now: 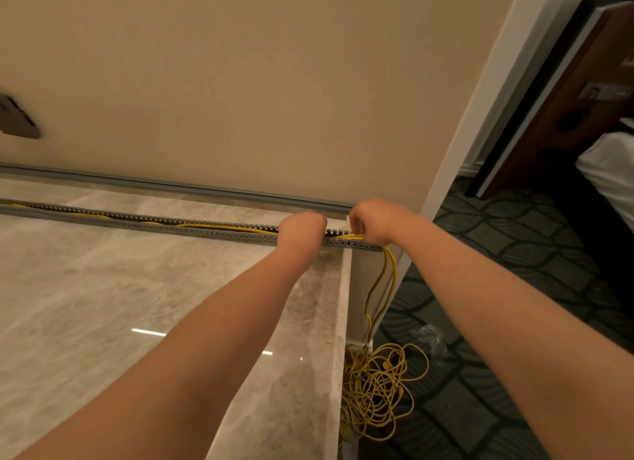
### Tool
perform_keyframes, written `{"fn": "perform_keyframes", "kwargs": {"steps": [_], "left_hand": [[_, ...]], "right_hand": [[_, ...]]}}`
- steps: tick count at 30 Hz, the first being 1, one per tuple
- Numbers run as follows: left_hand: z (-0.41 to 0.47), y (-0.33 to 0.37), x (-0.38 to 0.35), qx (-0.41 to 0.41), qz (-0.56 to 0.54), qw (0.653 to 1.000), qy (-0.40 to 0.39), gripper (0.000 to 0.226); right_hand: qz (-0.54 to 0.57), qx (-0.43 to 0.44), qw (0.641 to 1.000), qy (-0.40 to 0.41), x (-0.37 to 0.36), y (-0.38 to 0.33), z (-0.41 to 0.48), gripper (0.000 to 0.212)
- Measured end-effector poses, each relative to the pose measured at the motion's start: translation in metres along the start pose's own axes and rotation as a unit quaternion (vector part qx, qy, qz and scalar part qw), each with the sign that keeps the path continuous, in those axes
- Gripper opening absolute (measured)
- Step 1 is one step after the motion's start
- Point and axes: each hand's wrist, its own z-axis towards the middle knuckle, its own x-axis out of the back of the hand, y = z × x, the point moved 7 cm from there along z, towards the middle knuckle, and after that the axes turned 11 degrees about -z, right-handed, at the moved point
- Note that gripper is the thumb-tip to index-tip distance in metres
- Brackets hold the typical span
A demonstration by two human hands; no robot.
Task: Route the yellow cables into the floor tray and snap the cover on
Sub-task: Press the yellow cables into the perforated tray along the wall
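A long grey slotted floor tray (144, 223) runs across the marble floor, parallel to the wall. Yellow cables (219, 227) lie inside it. At the tray's right end my left hand (302, 229) presses down on the tray with its fingers curled under. Just to the right, my right hand (374, 224) pinches the yellow cables where they leave the tray. The cables drop over the marble step edge into a tangled pile (377, 387) on the carpet. A long grey strip (178, 186), perhaps the cover, lies against the base of the wall.
The beige wall (240, 82) rises behind the tray. A white corner post (456, 171) stands right of my hands. Dark patterned carpet (514, 253) lies lower on the right, with a dark wooden door (566, 109) and white bedding (610, 171) beyond.
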Motion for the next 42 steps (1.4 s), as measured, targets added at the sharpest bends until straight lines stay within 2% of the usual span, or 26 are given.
{"fn": "perform_keyframes", "kwargs": {"steps": [9,13,17,20,23,29,32,34,42], "left_hand": [[0.001,0.002,-0.001,-0.011,0.016,1.0,-0.009,0.023],[0.0,0.008,0.002,-0.011,0.034,0.999,-0.016,0.02],[-0.003,0.02,0.005,-0.008,0.058,0.998,-0.035,0.022],[-0.003,0.03,0.006,-0.004,0.065,0.997,-0.04,0.024],[-0.006,0.037,0.007,-0.034,0.066,0.997,-0.027,0.018],[-0.02,0.028,0.002,-0.102,-0.021,0.993,0.063,0.02],[-0.03,0.049,0.0,-0.157,-0.074,0.981,0.086,0.022],[-0.03,0.057,0.001,-0.159,-0.092,0.978,0.098,0.022],[-0.02,0.061,-0.001,-0.176,-0.021,0.982,0.065,0.018]], "right_hand": [[-0.088,0.047,0.995,-0.026,-0.006,-0.01,-0.004,0.04],[-0.101,0.018,0.993,-0.056,-0.015,-0.016,-0.005,0.049],[-0.12,0.018,0.988,-0.098,-0.016,-0.017,-0.004,0.038],[-0.089,0.024,0.99,-0.106,-0.019,-0.007,-0.005,0.039],[-0.045,0.031,0.995,-0.085,-0.021,0.0,-0.007,0.047],[0.028,0.038,0.998,-0.05,-0.028,0.009,-0.005,0.05],[0.047,0.03,0.997,-0.048,-0.029,0.009,-0.005,0.04],[0.054,0.02,0.997,-0.045,-0.031,0.01,-0.005,0.029],[0.037,0.039,0.997,-0.058,-0.031,0.015,-0.007,0.027]]}}
